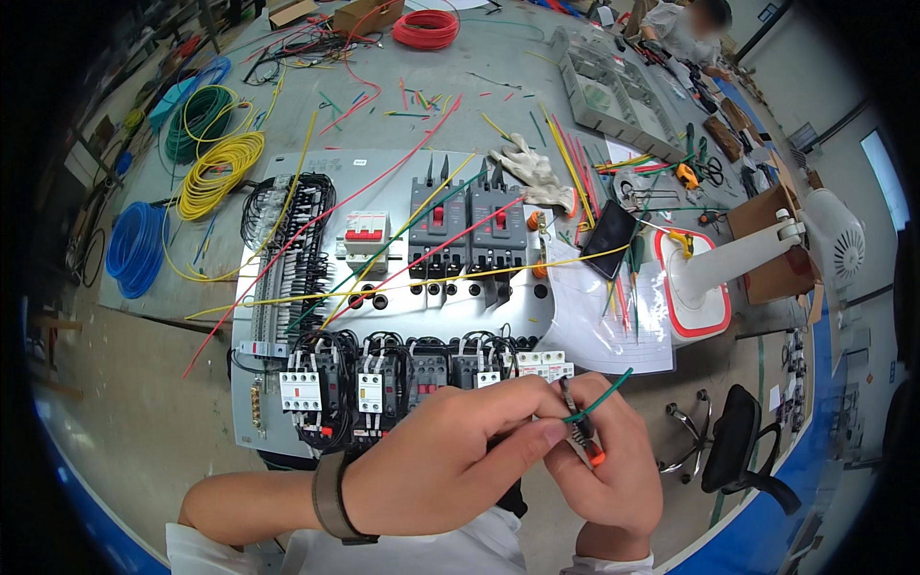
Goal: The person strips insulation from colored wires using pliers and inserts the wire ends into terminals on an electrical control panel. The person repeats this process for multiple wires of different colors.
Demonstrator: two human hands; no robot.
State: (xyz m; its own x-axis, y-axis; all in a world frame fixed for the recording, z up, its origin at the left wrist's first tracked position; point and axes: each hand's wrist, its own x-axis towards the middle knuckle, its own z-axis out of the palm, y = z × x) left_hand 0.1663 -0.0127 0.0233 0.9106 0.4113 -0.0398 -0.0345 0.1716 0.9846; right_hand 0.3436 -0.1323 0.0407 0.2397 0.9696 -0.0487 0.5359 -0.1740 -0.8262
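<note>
Above the panel's near edge, my left hand, with a dark band on its wrist, pinches a short green wire between thumb and finger. Closed around black wire strippers with an orange handle end is my right hand. The wire crosses the tool's jaws, and its free end points up and to the right. My fingers hide much of the tool and the wire's other end. Just beyond my hands lies the metal panel, carrying contactors, two grey breakers and a small white breaker.
Loose yellow, red and green wires cross the panel. Coils of blue wire, yellow wire and red wire lie around it. To the right are a phone, papers, gloves and a white fan. Another person sits far right.
</note>
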